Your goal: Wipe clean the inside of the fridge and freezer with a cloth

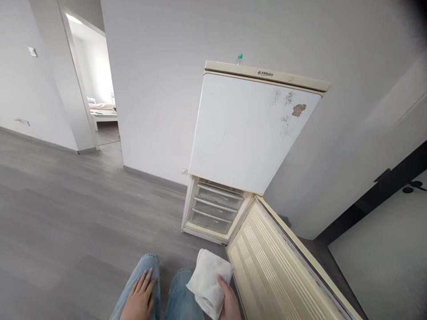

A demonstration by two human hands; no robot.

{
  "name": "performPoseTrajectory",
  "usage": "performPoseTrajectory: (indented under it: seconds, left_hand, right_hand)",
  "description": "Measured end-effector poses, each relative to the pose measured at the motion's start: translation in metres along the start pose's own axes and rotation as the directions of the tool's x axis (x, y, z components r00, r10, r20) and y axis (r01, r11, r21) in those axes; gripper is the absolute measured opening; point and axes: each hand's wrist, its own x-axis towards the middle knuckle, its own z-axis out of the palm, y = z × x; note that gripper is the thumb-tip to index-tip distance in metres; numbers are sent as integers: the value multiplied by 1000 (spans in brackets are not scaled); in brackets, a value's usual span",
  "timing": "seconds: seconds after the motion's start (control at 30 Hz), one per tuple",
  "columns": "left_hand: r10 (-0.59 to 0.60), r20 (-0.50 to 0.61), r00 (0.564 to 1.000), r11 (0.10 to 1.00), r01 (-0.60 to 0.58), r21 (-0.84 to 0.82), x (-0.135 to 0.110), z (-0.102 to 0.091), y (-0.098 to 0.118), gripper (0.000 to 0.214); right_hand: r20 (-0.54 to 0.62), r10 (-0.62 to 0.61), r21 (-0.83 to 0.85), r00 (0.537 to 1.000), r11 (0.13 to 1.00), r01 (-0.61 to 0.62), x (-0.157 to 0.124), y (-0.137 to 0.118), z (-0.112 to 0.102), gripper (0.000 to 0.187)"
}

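Note:
My right hand (229, 303) grips a folded white cloth (210, 280), thumb on top, beside the open lower door. My left hand (140, 294) lies flat on my knee in blue jeans (180, 298), fingers stretched out and holding nothing. In front stands a white fridge-freezer (245, 129) with its upper door closed. Its lower door (267, 258) hangs wide open to the right, showing a ribbed cream inner side. Several clear drawers (216, 209) sit pushed into the freezer compartment.
On top of the fridge stands a bottle with a green cap (239, 57). A wall socket (184, 171) is left of the fridge. Grey wood-look floor (66, 213) spreads to the left, toward a doorway with a bed (103, 114) beyond. A door with a dark frame (383, 249) is at right.

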Motion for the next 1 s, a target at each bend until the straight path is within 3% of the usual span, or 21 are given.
performPoseTrajectory:
  seconds: [0.13, 0.43, 0.7, 1.0]
  left_hand:
    - [3, -29, 1000, 991, 1, 131, -8, 14, -8, 45]
    - [5, -25, 1000, 996, -3, 88, -6, 15, -11, 45]
    - [6, -14, 1000, 993, -4, 116, -6, 16, -14, 46]
    - [3, -33, 999, 996, 0, 87, -5, 17, -12, 44]
  right_hand:
    - [-53, 117, 52, 992, 992, -114, 3, 5, -6, 53]
    - [-10, 119, -37, 993, 992, -120, 20, 22, -15, 62]
    - [-56, 156, -62, 986, 985, -159, 19, 18, -16, 46]
    - [-50, 137, -54, 989, 989, -140, 24, 22, -22, 47]
